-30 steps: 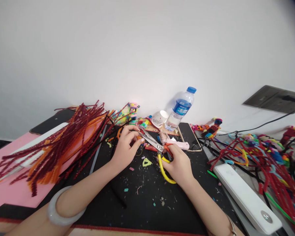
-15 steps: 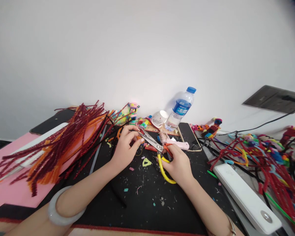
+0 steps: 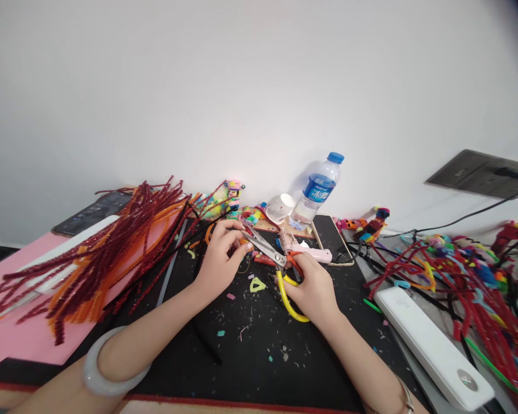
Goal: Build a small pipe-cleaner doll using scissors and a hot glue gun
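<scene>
My right hand (image 3: 313, 287) is closed around the yellow handles of a pair of scissors (image 3: 266, 246). Their metal blades point up and left, parted a little, with the tips beside my left fingers. My left hand (image 3: 222, 253) is pinched at the blades; a small orange piece (image 3: 246, 242) shows between its fingertips, mostly hidden. Just behind the scissors lies a pink hot glue gun (image 3: 313, 253), partly covered by my right hand. An orange-red handle (image 3: 294, 262) shows by my right fingers; I cannot tell what it belongs to.
Red and orange pipe cleaners (image 3: 112, 253) are heaped on pink sheets at left, beside a phone (image 3: 92, 214). A water bottle (image 3: 317, 192) and paper cup (image 3: 280, 207) stand behind. Scraps dot the black mat (image 3: 242, 368). At right are a white power bank (image 3: 431, 345) and pipe-cleaner figures (image 3: 479, 264).
The phone's screen at the left has gone from dark to lit. Both hands and the scissors have stayed almost still.
</scene>
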Available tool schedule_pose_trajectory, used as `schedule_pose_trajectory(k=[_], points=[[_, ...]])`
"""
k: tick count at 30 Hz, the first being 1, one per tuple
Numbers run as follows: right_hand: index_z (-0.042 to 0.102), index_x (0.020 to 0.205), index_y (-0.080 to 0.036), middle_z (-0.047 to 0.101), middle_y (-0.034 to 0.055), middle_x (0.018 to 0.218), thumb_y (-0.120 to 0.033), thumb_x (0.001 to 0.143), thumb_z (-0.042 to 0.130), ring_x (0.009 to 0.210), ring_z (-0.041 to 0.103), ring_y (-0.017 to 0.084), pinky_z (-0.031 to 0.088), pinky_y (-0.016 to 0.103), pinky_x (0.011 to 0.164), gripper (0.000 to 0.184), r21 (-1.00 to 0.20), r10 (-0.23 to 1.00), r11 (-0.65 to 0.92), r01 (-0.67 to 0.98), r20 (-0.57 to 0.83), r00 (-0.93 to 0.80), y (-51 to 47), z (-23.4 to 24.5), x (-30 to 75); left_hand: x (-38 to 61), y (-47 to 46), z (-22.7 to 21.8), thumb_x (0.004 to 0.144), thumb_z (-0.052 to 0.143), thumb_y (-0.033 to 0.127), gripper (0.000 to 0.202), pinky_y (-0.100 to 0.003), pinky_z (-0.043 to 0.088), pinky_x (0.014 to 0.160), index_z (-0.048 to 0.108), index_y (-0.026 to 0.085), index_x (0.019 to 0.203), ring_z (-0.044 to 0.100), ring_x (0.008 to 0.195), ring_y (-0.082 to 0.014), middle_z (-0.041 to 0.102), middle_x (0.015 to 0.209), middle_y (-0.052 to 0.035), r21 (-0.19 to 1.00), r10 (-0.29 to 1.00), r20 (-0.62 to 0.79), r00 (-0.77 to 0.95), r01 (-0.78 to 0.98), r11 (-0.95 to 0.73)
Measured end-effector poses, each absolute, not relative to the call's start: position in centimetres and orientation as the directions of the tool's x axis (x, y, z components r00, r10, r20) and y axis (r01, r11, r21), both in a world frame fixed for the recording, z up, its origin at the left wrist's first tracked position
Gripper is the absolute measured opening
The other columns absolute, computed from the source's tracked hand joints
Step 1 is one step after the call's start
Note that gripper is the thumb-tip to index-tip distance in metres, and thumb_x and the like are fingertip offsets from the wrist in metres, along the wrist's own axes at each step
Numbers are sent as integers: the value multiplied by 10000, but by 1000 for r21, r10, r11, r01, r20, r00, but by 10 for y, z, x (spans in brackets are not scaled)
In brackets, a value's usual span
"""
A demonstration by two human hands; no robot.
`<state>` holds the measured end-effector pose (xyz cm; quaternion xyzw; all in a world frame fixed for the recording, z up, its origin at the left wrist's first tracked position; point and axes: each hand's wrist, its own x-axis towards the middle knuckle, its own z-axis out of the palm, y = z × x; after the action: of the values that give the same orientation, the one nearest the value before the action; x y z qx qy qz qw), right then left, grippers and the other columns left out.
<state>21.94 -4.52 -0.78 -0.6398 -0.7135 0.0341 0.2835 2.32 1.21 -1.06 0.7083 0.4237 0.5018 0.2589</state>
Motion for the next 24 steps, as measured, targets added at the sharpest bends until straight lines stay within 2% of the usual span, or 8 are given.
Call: schedule_pose_trajectory(k=[15,24], points=[[539,731,-200,602,8,779,-315,701,654,681,558,153,401,244,600,166,-404,933,183,896,358,-29,-46,-8,220,22,12,-10,811,524,133,86,-284,457,648,501,183,745,458,687,-112,473,1030,-43,784,858,491,152,351,-511],[517,654,-196,556,-3,697,-322,698,652,590,502,129,371,238,540,190,-378,918,197,904,396,-35,-46,-9,219,22,11,-9,821,523,150,88,-285,455,668,507,180,740,460,696,-110,471,1022,-38,796,863,483,147,339,-502]])
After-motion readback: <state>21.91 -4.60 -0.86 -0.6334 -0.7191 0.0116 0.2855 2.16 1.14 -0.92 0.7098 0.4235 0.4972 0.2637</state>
